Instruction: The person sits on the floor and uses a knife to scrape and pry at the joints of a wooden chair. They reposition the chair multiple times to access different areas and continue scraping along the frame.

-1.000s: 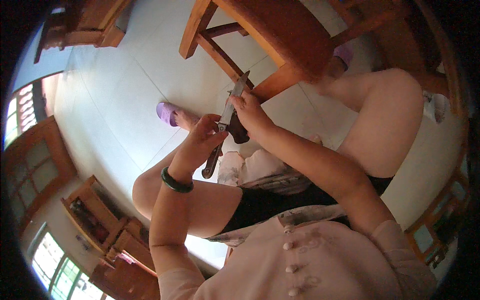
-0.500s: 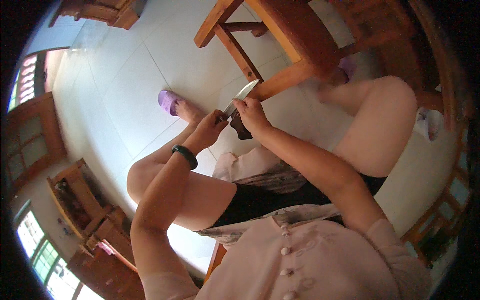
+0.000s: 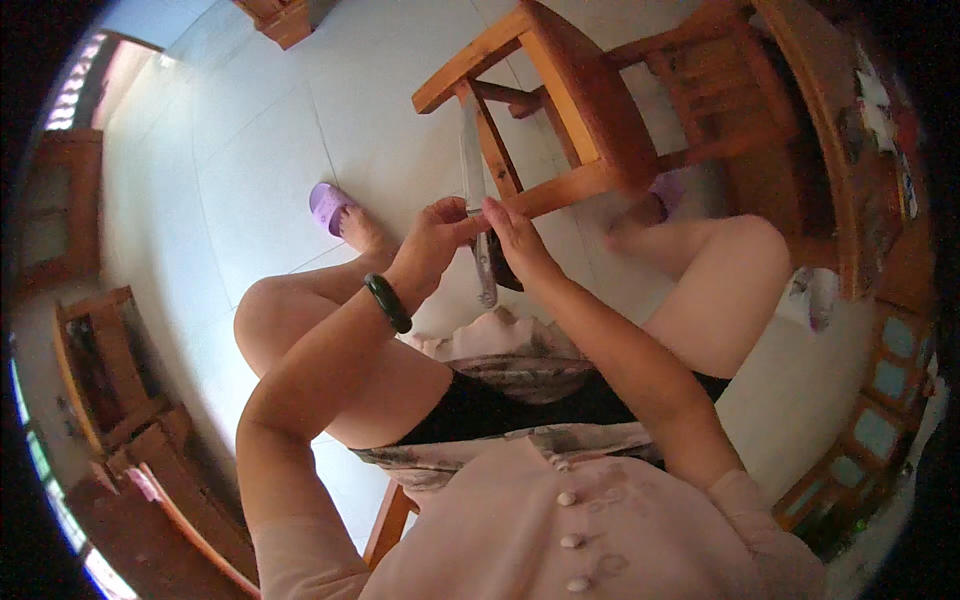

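A long knife [image 3: 472,160] stands lengthwise in front of my knees, its pale blade pointing away from me. Its silvery handle [image 3: 486,275] hangs down toward my lap. My left hand [image 3: 440,235], below a dark bangle [image 3: 387,303], pinches the knife near where blade and handle meet. From the other side, my right hand [image 3: 518,243] closes on the same spot with thumb and fingertips. A small dark brown piece [image 3: 508,272] shows beneath my right hand; its kind is unclear, and whether that hand grips it is hidden.
A tipped wooden chair or stool [image 3: 600,110] lies just beyond my hands, its legs near the blade. Purple slippers [image 3: 327,207] are on my feet on the tiled floor [image 3: 250,170]. Wooden furniture [image 3: 105,370] stands at the left. A whitish shoe [image 3: 815,298] lies at the right.
The knife has swung from slanting up to the right to nearly straight away from me, baring its handle. My left fingers have opened out along it. The view has shifted slightly.
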### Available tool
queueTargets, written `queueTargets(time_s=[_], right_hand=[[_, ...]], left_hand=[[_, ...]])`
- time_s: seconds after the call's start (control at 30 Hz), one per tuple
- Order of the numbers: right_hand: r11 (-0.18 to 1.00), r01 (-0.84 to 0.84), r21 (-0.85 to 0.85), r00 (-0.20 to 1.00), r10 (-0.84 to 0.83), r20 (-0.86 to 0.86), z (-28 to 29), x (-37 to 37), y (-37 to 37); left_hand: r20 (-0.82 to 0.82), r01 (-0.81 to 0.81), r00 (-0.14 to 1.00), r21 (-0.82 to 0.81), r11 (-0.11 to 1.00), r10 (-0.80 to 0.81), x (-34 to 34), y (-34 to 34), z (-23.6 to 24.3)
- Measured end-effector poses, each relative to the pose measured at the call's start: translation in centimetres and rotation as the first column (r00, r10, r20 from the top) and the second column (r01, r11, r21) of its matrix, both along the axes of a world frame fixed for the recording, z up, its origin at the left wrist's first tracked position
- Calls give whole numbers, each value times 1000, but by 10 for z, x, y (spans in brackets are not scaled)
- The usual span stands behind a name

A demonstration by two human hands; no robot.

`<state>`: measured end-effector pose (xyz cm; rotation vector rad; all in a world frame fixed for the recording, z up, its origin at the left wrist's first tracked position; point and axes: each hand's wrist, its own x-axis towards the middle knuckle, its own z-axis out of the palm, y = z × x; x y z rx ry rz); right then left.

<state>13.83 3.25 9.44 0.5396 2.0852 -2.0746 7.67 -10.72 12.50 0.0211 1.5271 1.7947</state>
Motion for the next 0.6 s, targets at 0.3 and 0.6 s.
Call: queueTargets(time_s=[0.3, 0.6], right_hand=[[999, -29, -27, 991, 26, -128, 62, 3, 11], [970, -222, 94, 956, 236, -176, 93, -47, 53]], left_hand=[[60, -78, 996, 116, 990, 72, 10, 4, 51], [-137, 91, 988, 183, 979, -67, -1, 7, 24]])
